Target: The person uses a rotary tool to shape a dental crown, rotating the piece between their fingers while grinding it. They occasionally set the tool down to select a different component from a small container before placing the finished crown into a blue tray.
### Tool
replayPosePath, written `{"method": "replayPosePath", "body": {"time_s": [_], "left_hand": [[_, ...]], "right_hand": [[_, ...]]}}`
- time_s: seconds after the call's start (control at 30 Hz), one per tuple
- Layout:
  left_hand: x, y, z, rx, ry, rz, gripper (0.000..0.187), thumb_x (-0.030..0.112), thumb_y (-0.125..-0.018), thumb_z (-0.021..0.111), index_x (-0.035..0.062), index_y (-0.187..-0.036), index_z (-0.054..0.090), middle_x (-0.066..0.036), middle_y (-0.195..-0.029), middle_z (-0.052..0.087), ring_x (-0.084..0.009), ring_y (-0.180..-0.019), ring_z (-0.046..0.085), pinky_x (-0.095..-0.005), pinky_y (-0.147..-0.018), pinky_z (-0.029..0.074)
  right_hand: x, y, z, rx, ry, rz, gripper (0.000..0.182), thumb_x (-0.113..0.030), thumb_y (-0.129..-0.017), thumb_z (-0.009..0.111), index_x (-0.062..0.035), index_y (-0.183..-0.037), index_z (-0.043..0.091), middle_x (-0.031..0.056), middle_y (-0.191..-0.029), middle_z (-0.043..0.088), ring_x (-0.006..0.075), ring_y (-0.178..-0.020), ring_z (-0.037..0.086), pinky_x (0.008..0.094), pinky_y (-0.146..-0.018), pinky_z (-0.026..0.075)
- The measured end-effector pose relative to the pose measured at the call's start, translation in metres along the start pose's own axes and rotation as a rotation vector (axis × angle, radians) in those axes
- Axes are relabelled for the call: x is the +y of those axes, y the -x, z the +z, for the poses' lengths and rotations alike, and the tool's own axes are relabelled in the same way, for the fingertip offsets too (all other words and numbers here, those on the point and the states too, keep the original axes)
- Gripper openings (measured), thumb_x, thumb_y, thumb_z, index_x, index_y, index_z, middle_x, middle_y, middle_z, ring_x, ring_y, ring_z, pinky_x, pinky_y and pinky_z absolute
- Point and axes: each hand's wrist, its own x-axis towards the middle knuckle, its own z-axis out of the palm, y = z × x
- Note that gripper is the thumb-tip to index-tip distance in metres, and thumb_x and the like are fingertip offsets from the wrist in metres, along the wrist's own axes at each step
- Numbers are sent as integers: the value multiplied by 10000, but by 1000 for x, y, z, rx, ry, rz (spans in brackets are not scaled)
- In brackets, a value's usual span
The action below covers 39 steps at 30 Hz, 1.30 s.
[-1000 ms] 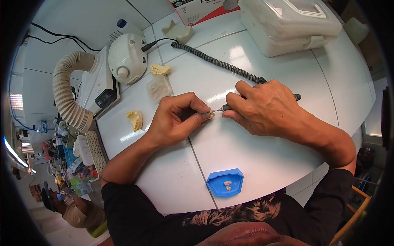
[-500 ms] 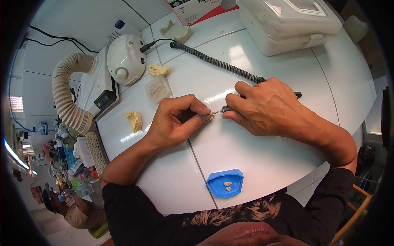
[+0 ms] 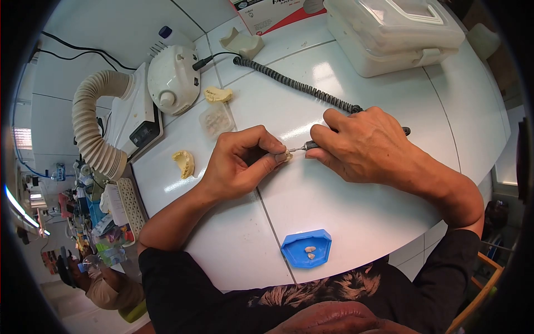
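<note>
Between the thumb and index finger of my left hand (image 3: 240,167) is a small tooth-coloured dental piece (image 3: 288,157), mostly covered by the fingertips. My right hand (image 3: 364,146) is wrapped around a dark rotary handpiece (image 3: 311,145), whose back end sticks out past the wrist side. Its thin metal bur (image 3: 296,149) points left and appears to touch the piece; exact contact is too small to tell. A coiled black cord (image 3: 295,83) runs from behind my right hand to the white control unit (image 3: 174,78).
Close to my body sits a blue tray (image 3: 289,243) with small tooth-coloured pieces (image 3: 310,250). Yellowish plaster models (image 3: 183,163) and a small clear box (image 3: 216,121) lie left of my hands. A ribbed hose (image 3: 84,119), a lidded plastic case (image 3: 397,50) and a carton (image 3: 278,18) stand farther out.
My right hand and the handpiece have shifted very slightly right and up, and a little more of the bur shows. My left hand keeps its pinch; the whole view has moved slightly.
</note>
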Motion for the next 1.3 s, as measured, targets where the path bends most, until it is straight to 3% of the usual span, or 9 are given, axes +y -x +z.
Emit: {"method": "replayPosePath", "body": {"time_s": [0.27,0.37,0.8,0.83,0.87,1.07,1.17,1.2,1.3], "left_hand": [[-1,0,4,46,36,15,83,-87,-993,717,-76,-1075,723,-120,-1064,794,-133,-1006,758,-274,-891,609],[0,0,1,-4,-5,13,91,-106,-1013,703,-68,-1094,715,-141,-1131,749,-175,-1058,772,-310,-959,641],[-1,-3,0,-9,-78,7,80,-88,-1023,703,-51,-1094,702,-122,-1117,760,-171,-1059,765,-302,-950,634],[-3,-4,1,22,-18,34,83,-64,-1036,709,-40,-1115,698,-113,-1113,762,-166,-1058,765,-304,-938,637],[-6,-5,3,55,45,57,90,-40,-1048,714,-30,-1135,695,-104,-1109,764,-162,-1057,764,-305,-926,639],[4,-3,8,223,-41,272,130,12,-1056,753,4,-1175,701,-94,-1093,784,-174,-1000,786,-322,-891,655],[48,19,18,-93,-307,627,129,-40,-1002,771,1,-1119,734,-95,-1036,796,-196,-947,803,-313,-818,660],[68,27,23,-219,-515,754,163,-52,-917,806,9,-1060,758,-93,-978,789,-217,-900,805,-307,-704,637],[85,50,42,-496,-741,810,162,7,-886,818,57,-1028,758,-49,-921,754,-206,-792,747,-322,-581,568]], "right_hand": [[0,0,1,2,5,-8,445,-466,-1085,690,-43,-952,733,116,-832,704,283,-557,709,416,-470,564],[0,-1,1,-5,4,-16,441,-463,-1085,690,-44,-956,734,116,-843,708,282,-567,715,417,-476,568],[4,-3,-2,5,31,-33,333,-413,-1084,696,-102,-967,695,69,-831,645,314,-564,640,453,-501,501],[2,-6,-11,-73,13,36,407,-441,-1109,642,-72,-1009,783,132,-872,728,351,-681,746,488,-589,597],[5,-8,-11,-71,45,43,408,-424,-1116,636,-64,-1010,795,136,-854,740,351,-677,743,487,-601,589],[17,-9,16,208,109,121,486,-456,-1150,583,-42,-1021,802,176,-838,760,359,-723,756,478,-647,592],[11,-5,17,263,151,124,508,-477,-1155,573,-43,-1027,804,184,-857,770,362,-749,765,472,-679,603],[11,-3,17,270,158,113,511,-482,-1156,572,-44,-1028,803,185,-861,772,363,-757,768,469,-692,606],[13,-4,16,262,117,141,468,-457,-1150,585,-46,-1002,750,178,-895,739,394,-827,725,504,-755,567]]}}
